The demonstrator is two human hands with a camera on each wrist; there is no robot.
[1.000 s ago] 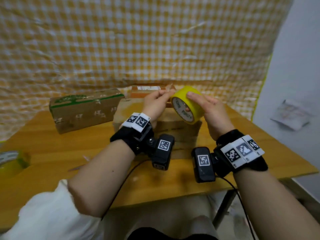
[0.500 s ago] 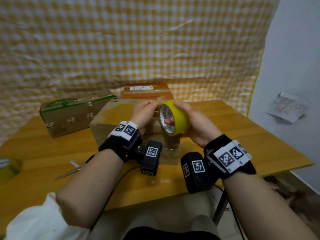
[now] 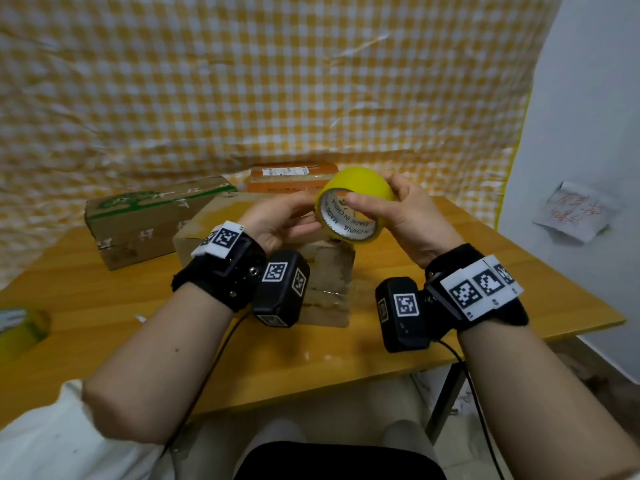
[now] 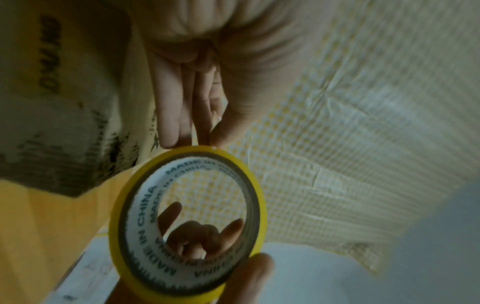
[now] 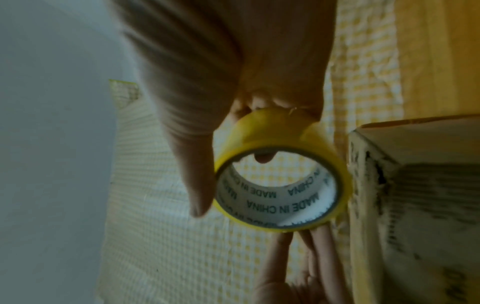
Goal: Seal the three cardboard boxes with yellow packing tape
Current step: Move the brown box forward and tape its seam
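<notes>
A yellow tape roll (image 3: 360,183) with a white printed core is held in the air above the nearest cardboard box (image 3: 325,271). My right hand (image 3: 408,216) grips the roll, thumb across the open side and fingers behind it. My left hand (image 3: 284,220) pinches the roll's left rim between thumb and fingertips. In the left wrist view the left fingers (image 4: 182,102) meet the roll (image 4: 141,222) at its outer edge. The right wrist view shows the roll (image 5: 272,127) beside the box (image 5: 415,205). A green-printed box (image 3: 138,223) and an orange box (image 3: 287,178) lie behind.
The wooden table (image 3: 485,271) ends close on the right and near sides. A second yellow tape roll (image 3: 20,327) lies at the far left edge. A checked plastic sheet (image 3: 277,81) hangs behind the table. A paper note (image 3: 575,213) is stuck on the right wall.
The roll has come up from in front of the near box and turned its open side towards me. My right thumb now lies across the opening. Left fingers stay at the rim.
</notes>
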